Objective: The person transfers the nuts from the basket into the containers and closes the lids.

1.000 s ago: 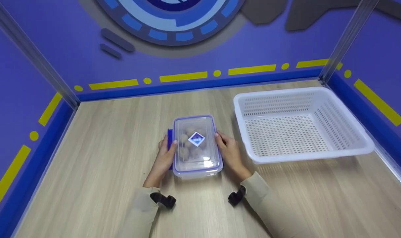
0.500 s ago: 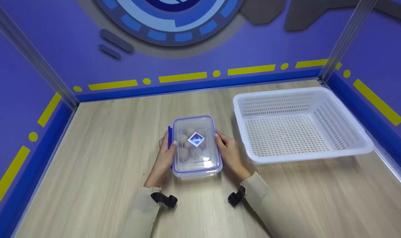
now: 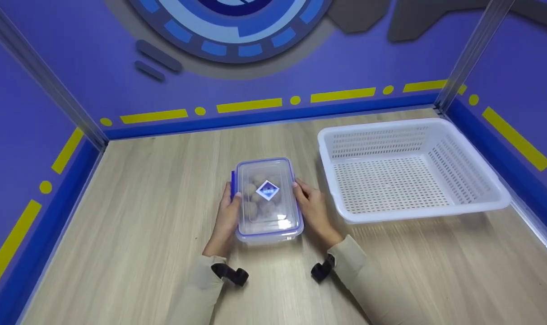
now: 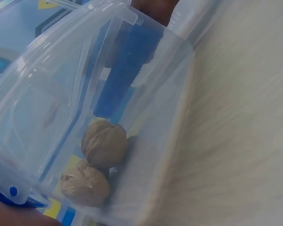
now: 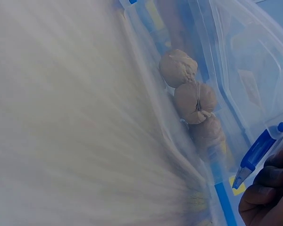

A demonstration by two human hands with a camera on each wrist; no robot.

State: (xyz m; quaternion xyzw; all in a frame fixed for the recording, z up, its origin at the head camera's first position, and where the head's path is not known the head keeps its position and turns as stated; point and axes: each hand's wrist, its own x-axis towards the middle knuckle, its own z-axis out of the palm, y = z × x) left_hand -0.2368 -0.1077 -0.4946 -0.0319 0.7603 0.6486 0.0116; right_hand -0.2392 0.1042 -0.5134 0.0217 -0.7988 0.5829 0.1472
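Observation:
A clear plastic food container (image 3: 251, 229) with a blue-edged lid and a diamond label stands on the table. Several walnuts (image 4: 104, 143) lie inside it, seen through its walls in both wrist views. My left hand (image 3: 224, 221) holds the left side, thumb on the lid's edge, fingers at the raised blue latch (image 3: 233, 183). The right hand (image 3: 316, 210) grips the opposite side, thumb by the lid's rim and fingers partly hidden. In the right wrist view its curled fingers (image 5: 266, 188) are beside another blue latch (image 5: 257, 153), which stands out from the container.
To the right of the container stands a white perforated plastic basket (image 3: 413, 211) with nothing in it. Purple-blue panels (image 3: 264, 85) wall in the wooden table (image 3: 142, 203) at the back and both sides.
My left hand and wrist have shifted slightly right, and the left latch has swung in closer to the container's side. The right hand, container and basket stay in place.

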